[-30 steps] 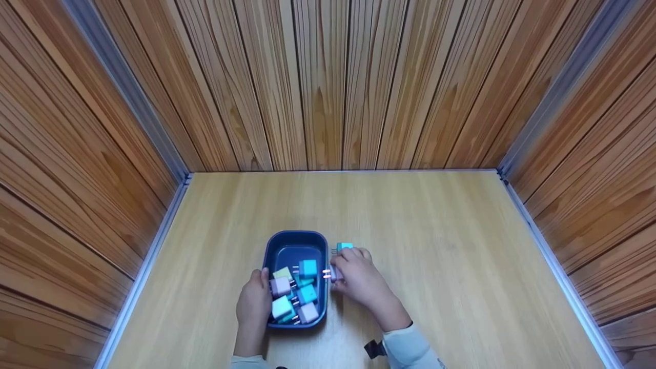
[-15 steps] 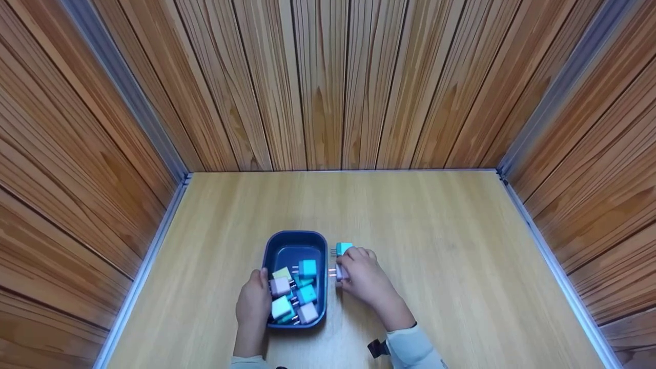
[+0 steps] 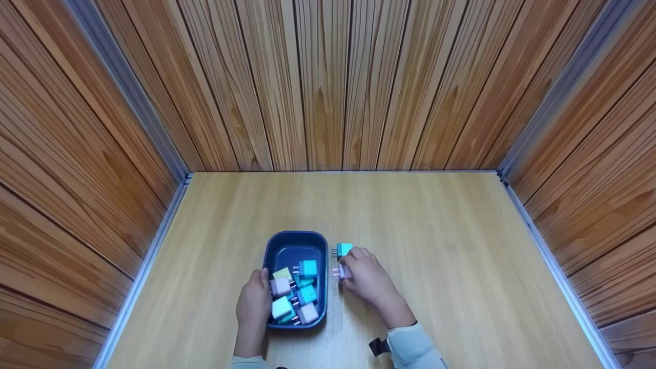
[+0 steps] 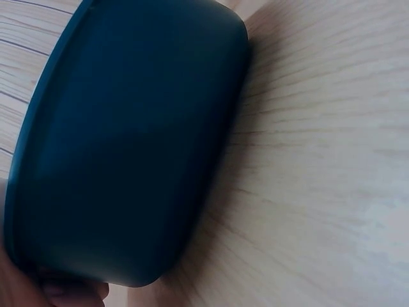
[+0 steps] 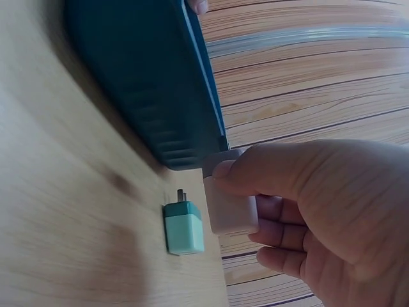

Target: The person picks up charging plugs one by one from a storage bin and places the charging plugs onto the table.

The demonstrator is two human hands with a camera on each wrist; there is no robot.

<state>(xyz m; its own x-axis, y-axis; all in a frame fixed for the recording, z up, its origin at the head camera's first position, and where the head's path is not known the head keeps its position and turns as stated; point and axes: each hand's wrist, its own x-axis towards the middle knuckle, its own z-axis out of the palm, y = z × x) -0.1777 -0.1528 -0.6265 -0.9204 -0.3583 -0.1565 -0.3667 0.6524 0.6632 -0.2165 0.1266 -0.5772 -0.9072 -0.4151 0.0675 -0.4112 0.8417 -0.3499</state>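
Note:
My left hand (image 3: 254, 297) grips the left side of a dark blue plastic bin (image 3: 294, 250), thumb over the rim. In the left wrist view its fingers show at the bin's (image 4: 121, 147) lower corner. Several charger plugs lie jumbled in the bin's near part: teal (image 3: 308, 268), pale yellow (image 3: 282, 274) and lilac (image 3: 280, 286) ones. Just right of the bin, my right hand (image 3: 371, 277) pinches a pale lilac charger plug (image 5: 230, 208) between thumb and fingers, prongs pointing left toward the bin wall. Beyond it a teal charger plug (image 3: 344, 249) lies on the table.
The light wooden table (image 3: 435, 230) runs back to a wood-plank wall (image 3: 328, 102). Plank walls (image 3: 66, 169) also stand at the sides, with metal rails along the table's edges.
My right hand has drawn slightly right, away from the bin's edge, with the lilac charger plug in its fingers. The left hand and the bin have stayed in place.

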